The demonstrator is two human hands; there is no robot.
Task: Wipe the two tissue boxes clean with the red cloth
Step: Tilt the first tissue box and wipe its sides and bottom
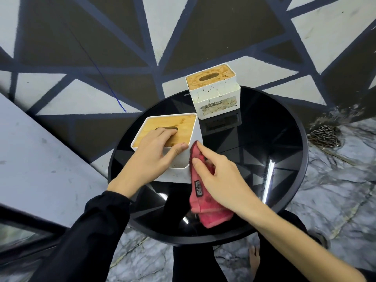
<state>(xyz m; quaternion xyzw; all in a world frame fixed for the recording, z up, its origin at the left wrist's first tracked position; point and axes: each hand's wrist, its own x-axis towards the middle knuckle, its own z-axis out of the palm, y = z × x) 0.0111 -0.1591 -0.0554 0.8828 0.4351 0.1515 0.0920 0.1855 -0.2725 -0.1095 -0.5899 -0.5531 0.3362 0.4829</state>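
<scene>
2 tissue boxes on round black table (284, 210): near box (183, 131) under flat L hand (150, 157), far box (211, 92) stained; R hand (219, 178) pinching 1 red cloth (205, 210); box contents not visible.

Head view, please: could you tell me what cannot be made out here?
- Near tissue box: front wall partly hidden by the left hand and red cloth.
- Far tissue box: label print too small to read; back wall faces away.
- Cloth tag: print too small.

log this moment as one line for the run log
left hand steadies near tissue box | right hand presses red cloth to its side | far tissue box stained
</scene>
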